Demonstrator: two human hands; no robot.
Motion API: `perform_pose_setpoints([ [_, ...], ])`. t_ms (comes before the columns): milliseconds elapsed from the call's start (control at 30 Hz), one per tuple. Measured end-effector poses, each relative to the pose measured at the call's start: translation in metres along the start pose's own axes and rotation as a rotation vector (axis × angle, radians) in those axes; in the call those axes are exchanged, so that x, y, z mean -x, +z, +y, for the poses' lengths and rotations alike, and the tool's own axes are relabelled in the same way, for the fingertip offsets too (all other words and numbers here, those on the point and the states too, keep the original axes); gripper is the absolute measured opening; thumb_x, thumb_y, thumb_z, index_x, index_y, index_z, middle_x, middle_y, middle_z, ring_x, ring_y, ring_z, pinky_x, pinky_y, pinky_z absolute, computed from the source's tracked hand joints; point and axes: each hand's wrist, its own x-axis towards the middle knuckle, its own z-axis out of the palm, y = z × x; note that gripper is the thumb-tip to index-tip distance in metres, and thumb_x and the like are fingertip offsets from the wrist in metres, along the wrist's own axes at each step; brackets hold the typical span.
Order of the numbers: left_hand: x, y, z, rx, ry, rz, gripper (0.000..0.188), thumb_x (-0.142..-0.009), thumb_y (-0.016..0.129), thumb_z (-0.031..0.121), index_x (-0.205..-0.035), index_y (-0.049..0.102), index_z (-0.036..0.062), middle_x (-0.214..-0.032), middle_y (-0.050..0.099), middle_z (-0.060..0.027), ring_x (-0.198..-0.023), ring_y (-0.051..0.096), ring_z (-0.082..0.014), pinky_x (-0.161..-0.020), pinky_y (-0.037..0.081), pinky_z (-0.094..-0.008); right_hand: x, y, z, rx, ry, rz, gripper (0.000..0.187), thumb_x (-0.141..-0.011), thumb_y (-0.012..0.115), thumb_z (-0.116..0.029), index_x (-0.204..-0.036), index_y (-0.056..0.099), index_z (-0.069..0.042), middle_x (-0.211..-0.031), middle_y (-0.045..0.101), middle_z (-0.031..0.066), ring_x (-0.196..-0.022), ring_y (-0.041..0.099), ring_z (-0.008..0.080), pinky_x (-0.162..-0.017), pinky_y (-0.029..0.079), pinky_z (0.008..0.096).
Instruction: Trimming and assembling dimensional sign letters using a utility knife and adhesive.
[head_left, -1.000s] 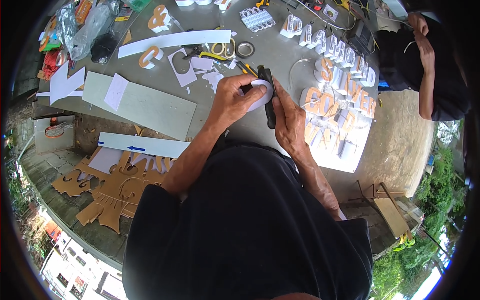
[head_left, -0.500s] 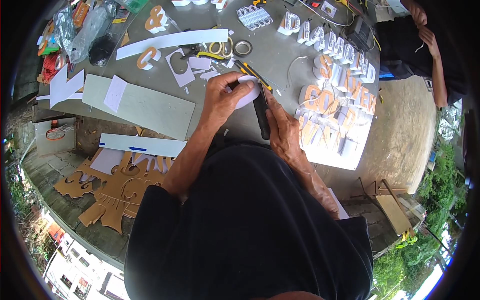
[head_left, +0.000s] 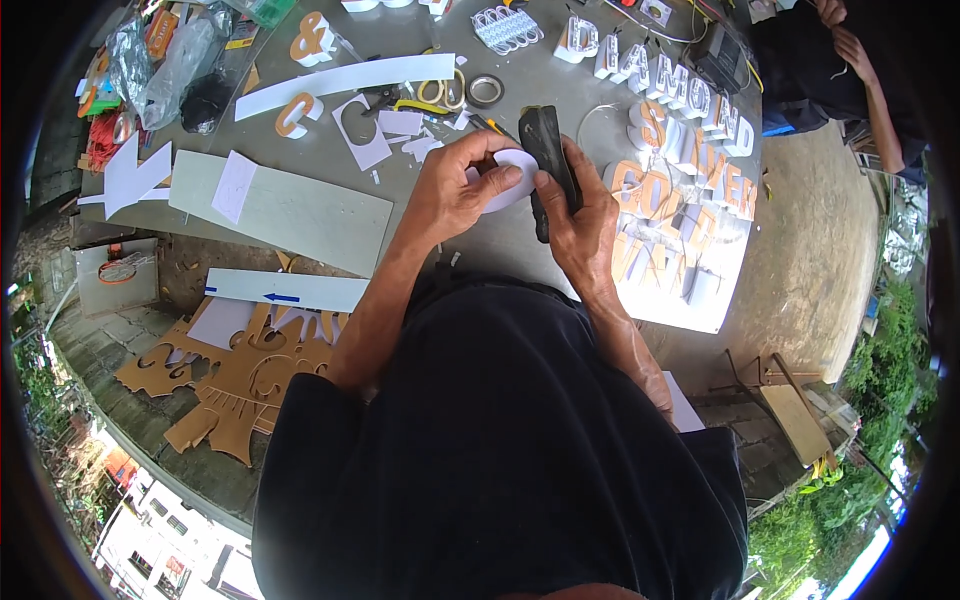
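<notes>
Pinched between the thumb and fingers of my left hand (head_left: 452,192) is a round white piece (head_left: 513,168), its flat face partly showing. My right hand (head_left: 582,228) grips a long black bar-shaped tool (head_left: 540,135), held nearly upright beside the disc. The tool's exact kind is unclear. My right thumb lies across its near side, close to the disc's edge. Just behind my hands, a yellow-and-black cutter (head_left: 482,123) lies on the table, mostly hidden. White offcuts (head_left: 401,123) are scattered left of it.
Scissors (head_left: 431,92) and a tape roll (head_left: 486,91) lie beyond my hands. White-and-orange block letters (head_left: 650,125) stand in rows at the right. A grey-white panel (head_left: 300,215) is at the left; brown cut-out sheets (head_left: 235,390) sit lower. Another person (head_left: 800,75) stands at the far right.
My right hand has moved up with the black tool, which now covers more of the cutter. The white disc has turned, showing more of its face.
</notes>
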Motion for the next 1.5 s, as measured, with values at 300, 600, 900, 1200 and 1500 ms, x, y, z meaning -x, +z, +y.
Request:
perform_pose_setpoints([
  [300, 0.003, 0.019, -0.011, 0.502, 0.001, 0.247, 0.026, -0.082, 0.082, 0.009, -0.103, 0.070, -0.0001, -0.090, 0.072, -0.0049, -0.080, 0.065, -0.0121, -0.071, 0.052, -0.0262, -0.003, 0.015, 0.002, -0.434, 0.148, 0.113, 0.046, -0.090, 0.073, -0.013, -0.129, 0.058, 0.005, -0.103, 0.071, 0.0101, -0.086, 0.065, 0.0127, -0.073, 0.053, 0.0264],
  [600, 0.006, 0.028, -0.018, 0.723, -0.088, 0.329, 0.016, -0.086, 0.076, 0.005, -0.101, 0.073, -0.0011, -0.092, 0.073, -0.0080, -0.077, 0.068, -0.0140, -0.060, 0.051, -0.0275, 0.005, 0.010, -0.003, -0.271, 0.099, 0.045, 0.039, -0.096, 0.064, -0.010, -0.132, 0.057, 0.002, -0.100, 0.070, 0.0103, -0.085, 0.062, 0.0093, -0.076, 0.053, 0.0262],
  [900, 0.011, 0.021, -0.014, 0.610, -0.086, 0.230, 0.015, -0.082, 0.080, 0.008, -0.092, 0.074, -0.0008, -0.082, 0.072, -0.0072, -0.070, 0.068, -0.0128, -0.054, 0.055, -0.0253, 0.010, 0.005, -0.009, 0.005, -0.169, -0.159, 0.045, -0.101, 0.051, -0.004, -0.145, 0.046, -0.003, -0.133, 0.059, 0.0257, -0.118, 0.063, 0.0368, -0.093, 0.053, 0.0413],
  [1200, 0.010, 0.020, -0.006, 0.594, -0.066, 0.232, 0.014, -0.085, 0.077, 0.007, -0.093, 0.074, -0.0028, -0.080, 0.071, -0.0065, -0.071, 0.067, -0.0115, -0.054, 0.053, -0.0239, 0.020, 0.004, -0.005, 0.079, -0.210, -0.134, 0.046, -0.101, 0.050, -0.003, -0.147, 0.044, -0.004, -0.129, 0.061, 0.0265, -0.120, 0.062, 0.0368, -0.093, 0.052, 0.0378],
  [1500, 0.011, 0.016, -0.004, 0.472, -0.110, 0.172, 0.013, -0.083, 0.078, 0.008, -0.090, 0.074, -0.0027, -0.080, 0.072, -0.0067, -0.068, 0.067, -0.0113, -0.054, 0.054, -0.0239, 0.017, 0.001, -0.009, 0.105, -0.166, -0.160, 0.045, -0.102, 0.050, -0.005, -0.147, 0.045, -0.004, -0.111, 0.068, 0.0246, -0.094, 0.070, 0.0330, -0.081, 0.054, 0.0371],
])
